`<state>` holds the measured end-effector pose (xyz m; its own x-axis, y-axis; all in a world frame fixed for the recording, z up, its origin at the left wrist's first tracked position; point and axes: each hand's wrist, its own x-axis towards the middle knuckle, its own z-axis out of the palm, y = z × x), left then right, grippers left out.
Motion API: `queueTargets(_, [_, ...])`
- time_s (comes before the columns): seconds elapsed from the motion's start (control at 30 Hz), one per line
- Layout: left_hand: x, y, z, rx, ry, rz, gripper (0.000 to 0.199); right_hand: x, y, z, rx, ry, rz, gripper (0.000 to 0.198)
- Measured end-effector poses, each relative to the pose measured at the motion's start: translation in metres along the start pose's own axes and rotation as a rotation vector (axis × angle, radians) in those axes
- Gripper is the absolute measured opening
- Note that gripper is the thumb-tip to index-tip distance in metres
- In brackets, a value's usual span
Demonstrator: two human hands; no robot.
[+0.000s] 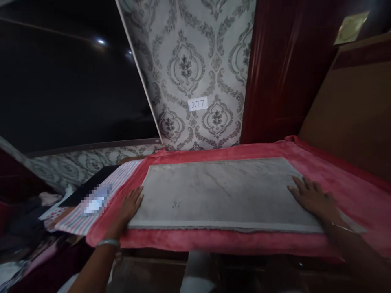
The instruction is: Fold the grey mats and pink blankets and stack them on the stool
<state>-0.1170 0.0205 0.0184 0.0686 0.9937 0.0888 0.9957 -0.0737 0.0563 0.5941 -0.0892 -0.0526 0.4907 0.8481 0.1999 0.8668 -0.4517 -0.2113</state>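
The person's right hand (313, 198) lay flat, fingers spread, over the right edge of the grey cloth (220, 195); the left hand (132, 205) rested open at its left edge — neither pinched the fabric. The cloth stretched between them as a long, flat panel upon a red blanket (195, 241). To the left lay a striped cloth (126, 173); beyond — patterned wallpaper (186, 69) with a paper label (198, 103) reading 277, beside a dark screen (73, 85).
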Motion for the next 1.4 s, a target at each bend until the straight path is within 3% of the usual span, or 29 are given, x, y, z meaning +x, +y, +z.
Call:
queueTargets(0.1, [-0.01, -0.012, 0.002, -0.017, 0.009, -0.022, 0.062, -0.002, 0.0, -0.004, 0.015, 0.003, 0.014, 0.068])
queueTargets(0.2, [-0.005, 0.0, -0.009, -0.021, -0.081, -0.088, 0.062, -0.005, -0.021, -0.022, -0.02, -0.037, 0.007, 0.064])
queueTargets(0.27, [0.001, 0.024, -0.019, 0.007, -0.107, -0.212, 0.062, -0.01, -0.055, -0.037, -0.037, -0.071, -0.07, 0.06])
queueTargets(0.33, [0.005, 0.057, -0.027, 0.061, -0.023, -0.29, 0.062, -0.02, -0.102, -0.046, -0.035, -0.072, -0.199, 0.058])
queueTargets(0.4, [0.004, 0.092, -0.029, 0.092, 0.08, -0.214, 0.063, -0.034, -0.154, -0.043, -0.011, -0.064, -0.362, 0.057])
queueTargets(0.47, [0.0, 0.118, -0.023, 0.092, 0.067, -0.085, 0.061, -0.052, -0.196, -0.031, 0.006, -0.11, -0.49, 0.057])
queueTargets(0.53, [-0.007, 0.129, -0.014, 0.093, 0.001, -0.04, 0.059, -0.069, -0.221, -0.016, 0.034, -0.152, -0.582, 0.058])
queueTargets(0.6, [-0.013, 0.129, -0.006, 0.1, -0.014, -0.056, 0.06, -0.08, -0.227, -0.003, 0.052, -0.157, -0.616, 0.059])
queueTargets(0.77, [-0.016, 0.115, 0.002, 0.073, 0.018, -0.098, 0.065, -0.075, -0.183, -0.001, -0.008, -0.145, -0.551, 0.063])
queueTargets(0.93, [-0.015, 0.12, 0.002, 0.048, 0.03, -0.144, 0.067, -0.061, -0.083, -0.013, -0.102, -0.111, -0.222, 0.066])
queueTargets(1.07, [-0.017, 0.127, 0.0, 0.043, 0.017, -0.166, 0.069, -0.07, 0.001, -0.025, -0.091, -0.054, 0.007, 0.069])
queueTargets(1.17, [-0.018, 0.127, -0.004, 0.03, 0.005, -0.188, 0.07, -0.086, 0.038, -0.039, -0.024, -0.035, 0.158, 0.072])
queueTargets(1.23, [-0.017, 0.128, -0.007, 0.017, -0.002, -0.198, 0.07, -0.097, 0.042, -0.047, 0.018, 0.011, 0.249, 0.073])
queueTargets(1.3, [-0.018, 0.136, -0.011, 0.0, -0.02, -0.195, 0.07, -0.103, 0.025, -0.053, 0.034, 0.121, 0.268, 0.074])
queueTargets(1.4, [-0.025, 0.177, -0.017, -0.037, -0.002, -0.082, 0.066, -0.103, -0.038, -0.054, 0.093, 0.248, 0.057, 0.07])
